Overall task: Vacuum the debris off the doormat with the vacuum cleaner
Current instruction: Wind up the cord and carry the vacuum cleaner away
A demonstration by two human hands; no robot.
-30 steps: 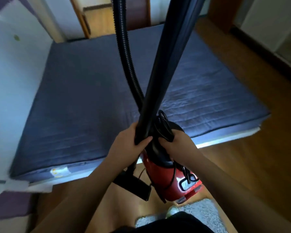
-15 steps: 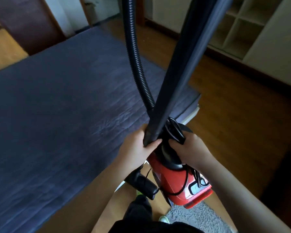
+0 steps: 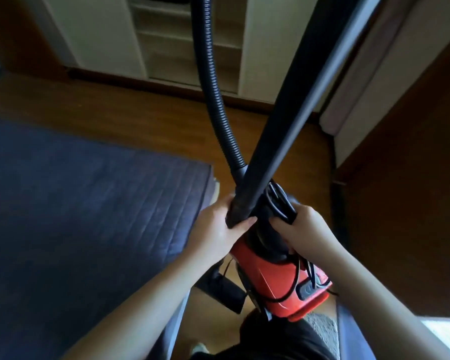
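Note:
I carry a red vacuum cleaner [image 3: 276, 279] off the floor in front of me. My left hand [image 3: 218, 229] grips the lower end of its black wand [image 3: 291, 118], which rises to the upper right. My right hand [image 3: 299, 227] holds the black handle and the bundled cord [image 3: 279, 201] on top of the body. A ribbed black hose [image 3: 213, 81] climbs out of the top of the view. The black floor nozzle [image 3: 224, 292] hangs below my left forearm. A strip of grey shaggy doormat [image 3: 322, 328] shows under the vacuum at the bottom right.
A dark blue mattress [image 3: 76, 216] fills the left side on the wooden floor [image 3: 140, 120]. White open shelving [image 3: 166, 40] stands against the far wall. A brown door or panel [image 3: 413, 203] is at the right. My dark-clothed leg [image 3: 265, 339] is at the bottom.
The view has swung to the right: the mattress slid to the left and the white shelving came straight ahead. Both hands keep the same hold on the vacuum.

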